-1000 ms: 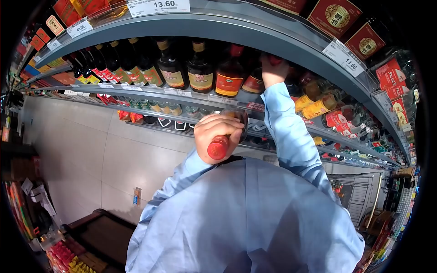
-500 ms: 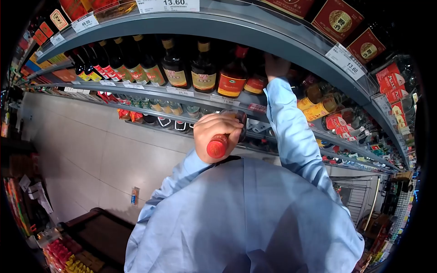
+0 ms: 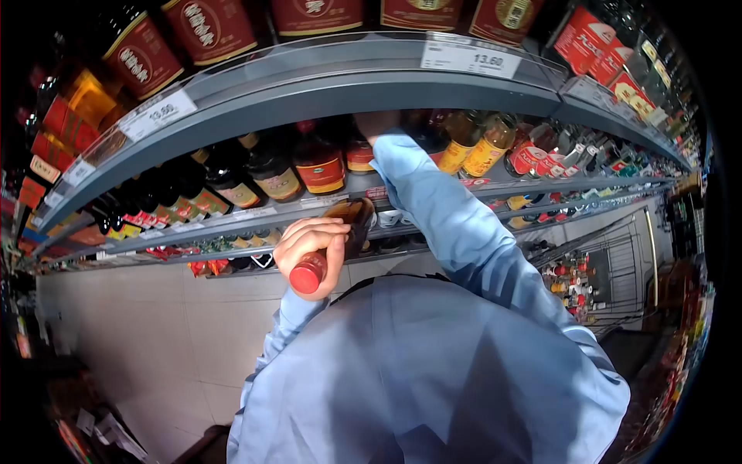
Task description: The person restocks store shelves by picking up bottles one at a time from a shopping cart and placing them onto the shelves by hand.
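My left hand (image 3: 309, 246) is wrapped round the neck of a dark glass bottle with a red cap (image 3: 308, 274). The bottle tilts, its cap toward me and its body (image 3: 357, 219) toward the shelf front. My right hand (image 3: 377, 124) reaches into the shelf under the upper ledge, and shadow hides its fingers. Right below it stands a red-labelled bottle (image 3: 360, 157), partly covered. To its left is another upright bottle with a red and yellow label (image 3: 320, 172). Yellow-labelled bottles (image 3: 490, 147) stand right of my sleeve.
An upper shelf edge (image 3: 340, 97) with price tags (image 3: 471, 59) curves above my arms, bearing boxed-looking red-labelled bottles (image 3: 210, 29). Lower shelves hold more bottles. A wire shopping cart (image 3: 618, 267) stands at the right, goods beside its frame. Tiled floor (image 3: 147, 325) lies at the left.
My view has turned, so the shelves and both hands appear further left and more of the cart shows. The left hand keeps its bottle; the right hand is still inside the shelf.
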Demonstrator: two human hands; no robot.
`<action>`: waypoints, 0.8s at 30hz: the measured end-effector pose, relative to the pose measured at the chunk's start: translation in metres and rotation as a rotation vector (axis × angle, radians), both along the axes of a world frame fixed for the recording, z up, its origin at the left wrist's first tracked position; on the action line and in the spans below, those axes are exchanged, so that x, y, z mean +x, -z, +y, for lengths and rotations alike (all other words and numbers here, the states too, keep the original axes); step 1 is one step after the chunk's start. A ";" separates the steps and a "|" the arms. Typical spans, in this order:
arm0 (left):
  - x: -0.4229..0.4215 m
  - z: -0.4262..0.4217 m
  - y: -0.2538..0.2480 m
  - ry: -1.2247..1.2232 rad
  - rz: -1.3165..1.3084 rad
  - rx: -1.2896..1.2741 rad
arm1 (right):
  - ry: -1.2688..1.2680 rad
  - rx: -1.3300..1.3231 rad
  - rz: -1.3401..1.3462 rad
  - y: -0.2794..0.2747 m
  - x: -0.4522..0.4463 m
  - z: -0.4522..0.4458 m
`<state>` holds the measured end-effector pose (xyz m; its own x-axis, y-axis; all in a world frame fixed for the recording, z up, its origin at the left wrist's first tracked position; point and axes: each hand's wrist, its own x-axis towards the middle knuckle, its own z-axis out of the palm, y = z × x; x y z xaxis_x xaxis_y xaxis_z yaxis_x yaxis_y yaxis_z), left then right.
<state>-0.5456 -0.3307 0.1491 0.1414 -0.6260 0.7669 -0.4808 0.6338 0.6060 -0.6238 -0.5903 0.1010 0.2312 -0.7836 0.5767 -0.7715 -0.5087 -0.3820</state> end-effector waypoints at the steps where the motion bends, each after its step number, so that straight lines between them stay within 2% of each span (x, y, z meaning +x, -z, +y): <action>1: -0.001 -0.003 -0.003 0.009 -0.018 0.005 | -0.005 0.009 -0.034 0.001 0.000 0.000; 3: -0.004 -0.009 -0.009 0.010 -0.049 0.013 | -0.074 -0.201 0.021 -0.013 -0.005 0.009; 5: -0.008 -0.016 -0.010 0.025 -0.052 0.010 | -0.196 -0.159 -0.269 -0.011 -0.007 0.011; 9: -0.018 -0.030 -0.018 0.016 -0.092 0.026 | -0.368 0.127 -0.551 -0.020 -0.023 0.030; 13: -0.024 -0.048 -0.014 0.003 -0.084 -0.030 | -0.436 0.218 -0.604 -0.018 -0.028 0.029; 16: -0.025 -0.059 -0.017 -0.017 -0.096 -0.026 | -0.435 0.274 -0.530 -0.017 -0.027 0.024; 20: -0.030 -0.071 -0.014 -0.018 -0.047 0.012 | -0.456 0.159 -0.359 -0.018 -0.029 0.015; 24: -0.037 -0.084 -0.011 -0.030 -0.063 0.048 | -0.487 0.106 -0.334 -0.016 -0.028 0.010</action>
